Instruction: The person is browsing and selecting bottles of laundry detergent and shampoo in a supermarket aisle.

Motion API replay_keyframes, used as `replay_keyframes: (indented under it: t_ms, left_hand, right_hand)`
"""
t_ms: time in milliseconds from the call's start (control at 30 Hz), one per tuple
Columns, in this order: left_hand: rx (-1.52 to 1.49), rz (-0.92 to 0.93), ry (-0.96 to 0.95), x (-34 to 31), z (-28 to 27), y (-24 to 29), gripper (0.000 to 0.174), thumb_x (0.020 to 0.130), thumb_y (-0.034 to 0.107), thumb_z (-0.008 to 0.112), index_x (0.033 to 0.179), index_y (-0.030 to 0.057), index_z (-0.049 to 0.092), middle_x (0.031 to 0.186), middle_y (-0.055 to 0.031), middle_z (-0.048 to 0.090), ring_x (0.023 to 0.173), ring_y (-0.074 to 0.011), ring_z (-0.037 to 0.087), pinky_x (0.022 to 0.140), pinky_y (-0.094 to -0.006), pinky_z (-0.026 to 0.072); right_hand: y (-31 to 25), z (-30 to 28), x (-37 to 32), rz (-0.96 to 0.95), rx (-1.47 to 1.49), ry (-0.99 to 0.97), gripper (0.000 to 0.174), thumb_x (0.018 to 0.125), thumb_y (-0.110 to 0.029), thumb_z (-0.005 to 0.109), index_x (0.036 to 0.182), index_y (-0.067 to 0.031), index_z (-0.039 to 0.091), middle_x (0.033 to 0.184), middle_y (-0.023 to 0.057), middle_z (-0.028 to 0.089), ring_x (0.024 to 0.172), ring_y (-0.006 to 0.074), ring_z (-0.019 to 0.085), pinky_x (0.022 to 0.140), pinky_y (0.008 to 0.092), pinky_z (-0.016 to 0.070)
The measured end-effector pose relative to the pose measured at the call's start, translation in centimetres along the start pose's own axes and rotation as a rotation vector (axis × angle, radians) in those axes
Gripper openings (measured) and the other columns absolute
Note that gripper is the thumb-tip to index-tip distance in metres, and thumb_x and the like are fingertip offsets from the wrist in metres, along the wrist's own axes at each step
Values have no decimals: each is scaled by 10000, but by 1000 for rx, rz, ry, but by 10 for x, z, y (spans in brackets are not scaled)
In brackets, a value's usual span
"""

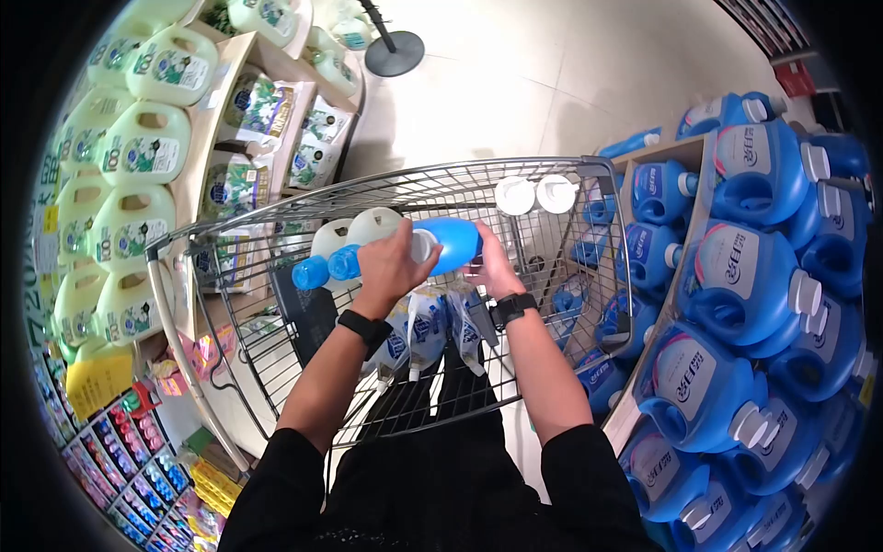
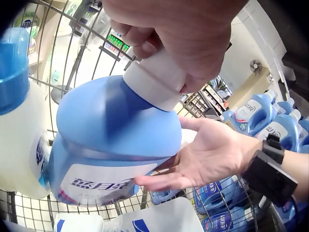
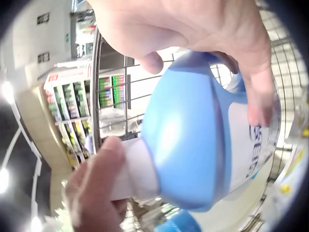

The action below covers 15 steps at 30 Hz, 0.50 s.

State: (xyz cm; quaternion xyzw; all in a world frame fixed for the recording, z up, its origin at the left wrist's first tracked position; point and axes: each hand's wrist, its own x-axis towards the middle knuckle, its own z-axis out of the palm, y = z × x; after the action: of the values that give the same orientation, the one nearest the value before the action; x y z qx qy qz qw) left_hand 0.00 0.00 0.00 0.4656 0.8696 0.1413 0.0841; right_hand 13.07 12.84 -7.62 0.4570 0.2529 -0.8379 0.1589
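Observation:
A blue laundry detergent bottle (image 1: 457, 245) with a white cap (image 2: 157, 79) is tilted over inside the shopping cart. My left hand (image 1: 388, 265) grips it by that cap, fingers and thumb curled round it. On the other side, my right hand (image 1: 497, 271) lies against the bottle with fingers stretched out, palm up beside the label in the left wrist view. In the right wrist view its fingers reach over the bottle near the handle opening. Two pale bottles (image 1: 372, 230) with blue caps (image 1: 343, 263) lie just left of my left hand.
The wire cart (image 1: 432, 168) surrounds both hands. White-and-blue refill pouches (image 1: 428, 331) lie at its near side, and two white caps (image 1: 515, 195) show at its far right. Shelves of pale bottles (image 1: 145, 143) stand left; stacked blue bottles (image 1: 736, 262) stand close at right. A stand base (image 1: 395, 55) is ahead.

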Motion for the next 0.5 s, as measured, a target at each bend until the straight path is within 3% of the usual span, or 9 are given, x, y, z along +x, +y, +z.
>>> replay_keyframes:
  t_ms: [67,100,200,300,333,500]
  left_hand:
    - [48,0,-8,-7,-11,-8,482,783,501,713,898,77,514,566,-115,608,501,-311,622,445,-408,446]
    - [-22,35,72,33,31,12,482,783,501,713,898,77,514,566,-115,608,501,-311,622,445,-408,446]
    - [57,-27,-14,20,24,2,481,778,497,720,895,69,534,620,-132,637,527,-315,633,474,-407,463]
    - [42,-18,53,31,31,-1,485,778,502,716,904,70,534,619,-133,637,532,-317,635,477,-413,465]
    - [53,-51,25,34,33,-1,496,778,516,711,913,72,535,629,-137,641,557,-329,644,486,-424,471]
    - [85,-188,9,43,31,-10,523,773,542,708,926,74,534,657,-148,651,606,-366,655,510,-445,483]
  right_hand:
    - [14,33,-10,-31,271,146,599,882,-505,604,1291,-78,508,1211,147,591,1089,317,580,922,477,471]
    - [-21,-11,6,-116,223,201,599,882,-505,604,1291,-78,508,1211,147,591,1089,317,580,922,477,471]
    - [-5,-2,20,-198,231,89,515,902,-369,623,1301,-81,469,1196,124,587,1108,286,573,943,471,457]
    - [-9,5,27,-342,191,117,510,898,-303,641,1308,-79,438,1228,123,569,1121,271,568,964,450,446]
    - [-8,6,29,-330,260,132,486,891,-240,656,1290,-76,433,1224,105,558,1073,233,577,966,419,444]
    - [1,9,38,-385,298,103,447,890,-207,654,1260,-74,442,1173,75,552,1018,169,544,931,366,447]
